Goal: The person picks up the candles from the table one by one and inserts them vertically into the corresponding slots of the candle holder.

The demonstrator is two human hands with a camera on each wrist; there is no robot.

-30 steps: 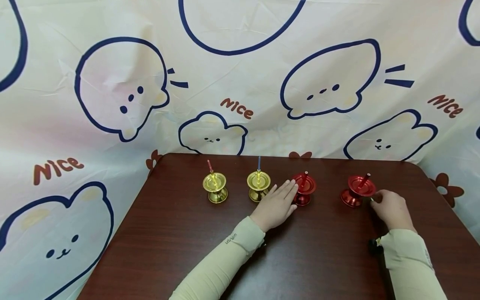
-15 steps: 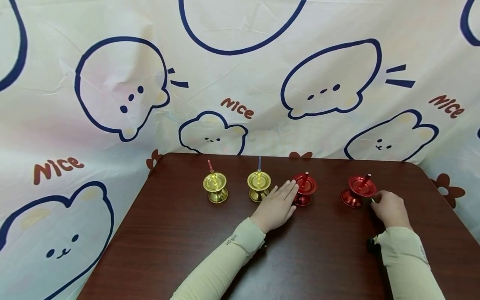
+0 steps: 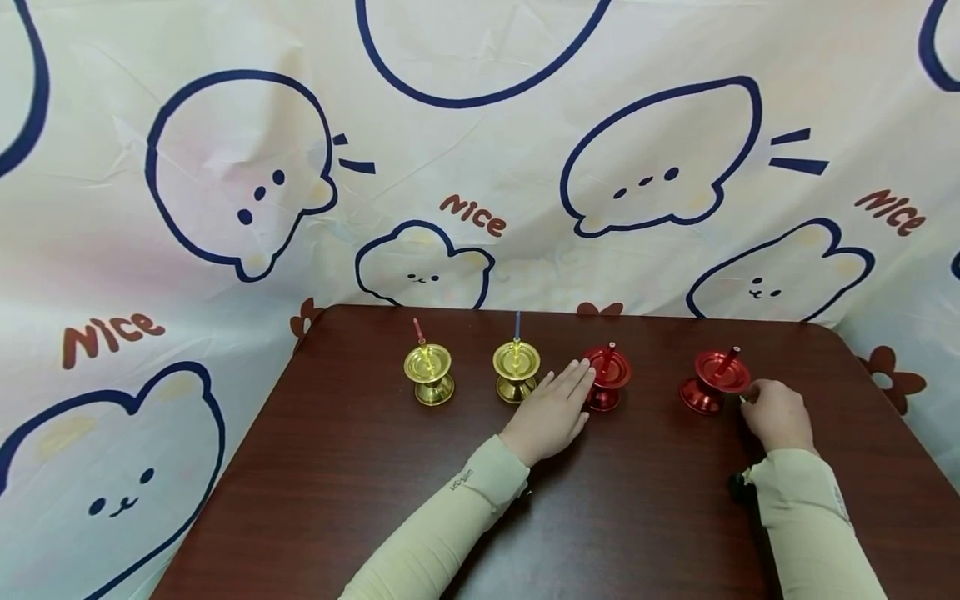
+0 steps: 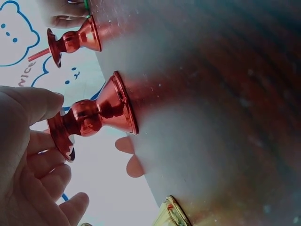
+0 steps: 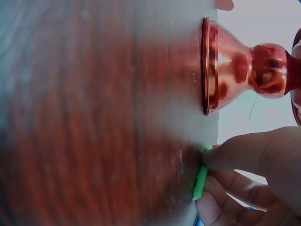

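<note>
Four small candle holders stand in a row; several are near my hands. My left hand reaches to the middle red candle holder, its fingers lying nearly straight at the dish's left edge. The left wrist view shows the thumb and fingers close about that dish. At the right, my right hand is beside the other red candle holder. Its thumb and fingers pinch a thin green candle low at the tabletop, mostly hidden in the head view. Each red holder has an upright red stem with a pale tip.
To the left stand two gold candle holders, one with a pink candle and one with a blue candle. The dark wooden table meets a printed cloth backdrop behind. A bit of blue shows below the right fingers.
My right forearm shifts slightly left and its wrist turns a little, while the fingers stay beside the right red holder. The left hand and the holders keep their places.
</note>
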